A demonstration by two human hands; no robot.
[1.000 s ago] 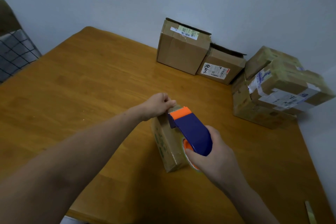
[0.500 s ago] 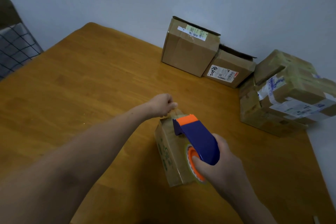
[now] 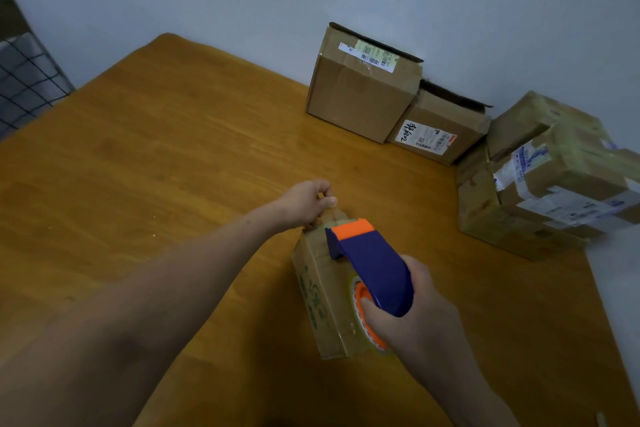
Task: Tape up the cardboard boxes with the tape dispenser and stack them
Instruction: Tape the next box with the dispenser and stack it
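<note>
A small cardboard box (image 3: pixel 322 295) with green print on its side lies on the wooden table (image 3: pixel 156 166) in front of me. My right hand (image 3: pixel 412 315) grips a blue and orange tape dispenser (image 3: pixel 370 260) that rests on top of the box, its orange head at the far end. My left hand (image 3: pixel 306 201) pinches the free end of the clear tape (image 3: pixel 330 213) at the box's far edge, just beyond the dispenser head. The box's top is mostly hidden by the dispenser.
Two open-topped cardboard boxes (image 3: pixel 360 87) (image 3: pixel 436 132) stand against the back wall. A stack of taped boxes (image 3: pixel 550 177) with labels sits at the right edge of the table. A dark checked fabric (image 3: pixel 24 80) is at the far left.
The dispenser has slid back toward me along the box top, while my left hand stays at the far edge holding the tape end. The view has shifted slightly.
</note>
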